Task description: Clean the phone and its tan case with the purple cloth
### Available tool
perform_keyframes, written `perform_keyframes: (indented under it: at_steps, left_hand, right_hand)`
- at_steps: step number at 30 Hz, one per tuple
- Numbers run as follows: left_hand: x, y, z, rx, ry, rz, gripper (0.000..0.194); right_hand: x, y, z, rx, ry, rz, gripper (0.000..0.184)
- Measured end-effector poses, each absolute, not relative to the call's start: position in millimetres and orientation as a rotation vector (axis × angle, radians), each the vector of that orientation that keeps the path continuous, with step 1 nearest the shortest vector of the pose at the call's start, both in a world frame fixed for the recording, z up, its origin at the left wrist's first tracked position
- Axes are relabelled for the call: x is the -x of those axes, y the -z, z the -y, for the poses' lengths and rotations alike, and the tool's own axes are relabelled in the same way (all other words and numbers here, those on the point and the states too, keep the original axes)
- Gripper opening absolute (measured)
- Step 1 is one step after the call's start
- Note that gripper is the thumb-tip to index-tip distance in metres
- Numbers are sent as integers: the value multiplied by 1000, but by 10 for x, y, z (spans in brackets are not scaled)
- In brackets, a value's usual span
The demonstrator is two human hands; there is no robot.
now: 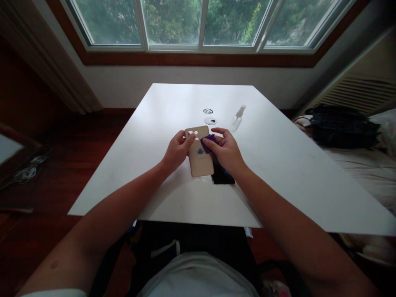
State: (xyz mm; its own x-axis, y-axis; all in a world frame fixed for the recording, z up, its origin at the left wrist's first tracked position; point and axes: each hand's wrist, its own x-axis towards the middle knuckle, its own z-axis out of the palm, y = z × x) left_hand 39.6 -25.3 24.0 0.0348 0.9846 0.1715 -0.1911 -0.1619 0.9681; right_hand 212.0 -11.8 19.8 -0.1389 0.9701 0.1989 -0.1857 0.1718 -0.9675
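A beige phone case (201,165) with camera holes and a dark leaf print is gripped at its upper left edge by my left hand (178,147), thumb on its face. My right hand (227,150) pinches a small purple cloth (208,143) against the case's right side. Beneath my right hand lies a black phone (222,176) on the table, partly covered by the hand and the case. Beyond the hands, two small round items, one disc (210,121) and another disc (208,111), lie flat.
A clear spray bottle (238,119) stands on the white table (123,181), to the right behind my hands. A window (173,24) is beyond the table. At the right, a black bag-like item (343,126) rests on a light-coloured cover.
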Motion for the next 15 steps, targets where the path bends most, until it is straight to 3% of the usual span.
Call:
perform_keyframes:
  at_steps: [10,15]
  left_hand:
    - [-269,-321,216,-1360,-1273,-1040,45]
    - [-258,-294,165,-1260,-1408,-1075,44]
  right_hand:
    - [-2162,-265,188,781,-1437,1448,54]
    - [-2197,-248,149,846,-1491,1462,58]
